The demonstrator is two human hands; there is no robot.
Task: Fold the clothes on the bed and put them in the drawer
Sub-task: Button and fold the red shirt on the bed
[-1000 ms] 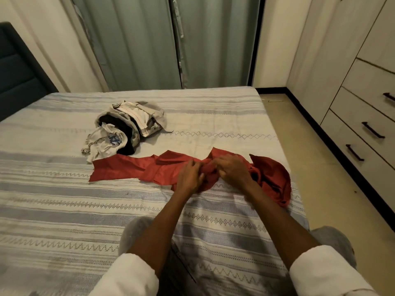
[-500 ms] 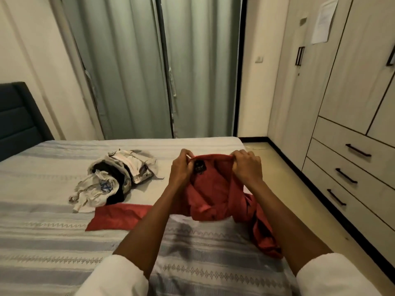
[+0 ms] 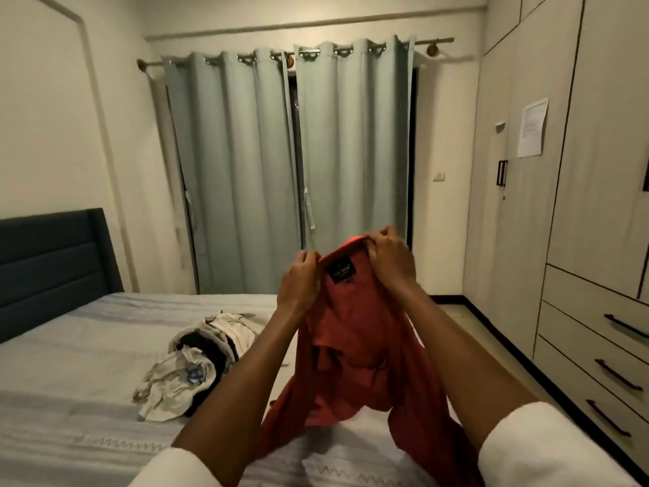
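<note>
A red shirt [image 3: 354, 349] hangs in the air over the bed [image 3: 70, 381], its dark neck label facing me. My left hand [image 3: 300, 282] pinches the collar on the left and my right hand [image 3: 389, 256] grips the collar on the right, slightly higher. The shirt's lower part and sleeves trail down onto the striped bedcover between my arms. A crumpled pile of pale and dark clothes [image 3: 196, 363] lies on the bed to the left of my left forearm. The drawers [image 3: 597, 349] with dark handles are at the right, all closed.
A dark padded headboard [image 3: 49, 265] stands at the left. Grey curtains [image 3: 281, 170] cover the far wall. Tall wardrobe doors [image 3: 526, 170] with a paper sheet taped on rise above the drawers. A strip of floor [image 3: 467, 321] runs between bed and wardrobe.
Both hands have lifted the red shirt by its collar from the bed up to chest height. The view has tilted upward, showing the curtain rod and the wardrobe.
</note>
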